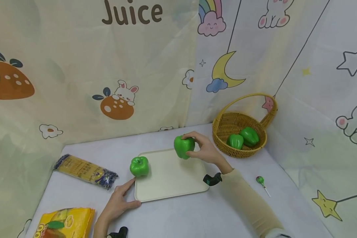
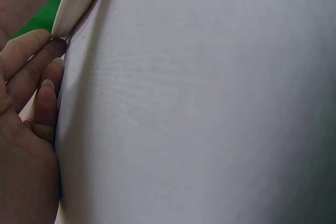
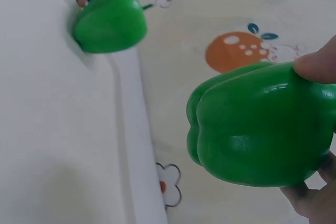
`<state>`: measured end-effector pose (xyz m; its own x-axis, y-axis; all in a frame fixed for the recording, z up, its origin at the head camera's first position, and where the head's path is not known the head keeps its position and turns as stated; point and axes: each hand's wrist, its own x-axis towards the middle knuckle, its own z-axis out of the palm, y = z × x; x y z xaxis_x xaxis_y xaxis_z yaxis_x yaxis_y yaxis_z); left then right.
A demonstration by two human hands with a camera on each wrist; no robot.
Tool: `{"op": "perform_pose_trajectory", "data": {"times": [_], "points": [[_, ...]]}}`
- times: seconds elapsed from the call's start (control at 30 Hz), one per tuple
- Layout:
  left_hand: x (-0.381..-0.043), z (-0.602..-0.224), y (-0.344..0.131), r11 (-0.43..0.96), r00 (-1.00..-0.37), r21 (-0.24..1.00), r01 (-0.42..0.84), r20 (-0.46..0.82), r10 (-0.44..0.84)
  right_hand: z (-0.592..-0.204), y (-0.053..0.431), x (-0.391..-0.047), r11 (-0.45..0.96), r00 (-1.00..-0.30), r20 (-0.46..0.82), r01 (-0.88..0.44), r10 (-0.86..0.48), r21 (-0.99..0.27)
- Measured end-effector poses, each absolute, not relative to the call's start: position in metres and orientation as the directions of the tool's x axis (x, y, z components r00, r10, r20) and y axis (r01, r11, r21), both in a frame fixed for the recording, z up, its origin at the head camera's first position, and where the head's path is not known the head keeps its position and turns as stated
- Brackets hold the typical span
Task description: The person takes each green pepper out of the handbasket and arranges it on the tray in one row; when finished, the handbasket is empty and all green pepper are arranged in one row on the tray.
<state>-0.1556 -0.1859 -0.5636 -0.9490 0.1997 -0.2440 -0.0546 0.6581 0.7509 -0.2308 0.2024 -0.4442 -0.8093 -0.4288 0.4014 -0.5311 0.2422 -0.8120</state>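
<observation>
My right hand (image 1: pixel 203 147) holds a green bell pepper (image 1: pixel 182 147) between thumb and fingers above the far right part of a cream tray (image 1: pixel 172 178). The right wrist view shows this pepper (image 3: pixel 257 124) from close by, its lobed end away from the palm. A second green bell pepper (image 1: pixel 139 166) stands upright at the tray's left end. At that left edge my left hand (image 1: pixel 116 203) is spread, thumb by the near corner and a finger reaching up close to the standing pepper. In the left wrist view its fingers (image 2: pixel 39 72) touch the tray's rim (image 2: pixel 73 9).
A wicker basket (image 1: pixel 226 124) with two green bell peppers (image 1: pixel 249 136) stands at the back right. To its front lies a lollipop (image 1: pixel 260 180). Left of the tray are a long yellow-and-blue packet (image 1: pixel 84 170) and a yellow bag (image 1: pixel 66 223). Printed curtains (image 1: pixel 154 66) hang behind the table.
</observation>
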Motion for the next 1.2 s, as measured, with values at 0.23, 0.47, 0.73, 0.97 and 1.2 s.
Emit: {"op": "perform_pose_trajectory", "data": {"times": [0.23,0.47,0.73,0.97,1.2], "points": [[-0.156,-0.563,-0.187,0.658,-0.947,0.751,-0.060,-0.251,0.200,-0.461,0.177,-0.232,0.239,-0.808,0.379,-0.518,-0.450,-0.821],[-0.157,-0.562,-0.189,0.666,-0.945,0.743,-0.061,-0.259,0.202,-0.478,0.155,-0.231,0.244,-0.802,0.369,-0.519,-0.470,-0.819],[-0.156,-0.563,-0.189,0.661,-0.943,0.748,-0.063,-0.262,0.207,-0.496,0.134,-0.232,0.235,-0.816,0.347,-0.490,-0.462,-0.840],[-0.155,-0.565,-0.190,0.647,-0.941,0.759,-0.072,-0.267,0.208,-0.503,0.123,-0.231,0.236,-0.812,0.343,-0.491,-0.472,-0.838],[-0.158,-0.564,-0.190,0.647,-0.943,0.760,-0.055,-0.252,0.216,-0.509,0.115,-0.232,0.213,-0.783,0.363,-0.521,-0.505,-0.826]]}}
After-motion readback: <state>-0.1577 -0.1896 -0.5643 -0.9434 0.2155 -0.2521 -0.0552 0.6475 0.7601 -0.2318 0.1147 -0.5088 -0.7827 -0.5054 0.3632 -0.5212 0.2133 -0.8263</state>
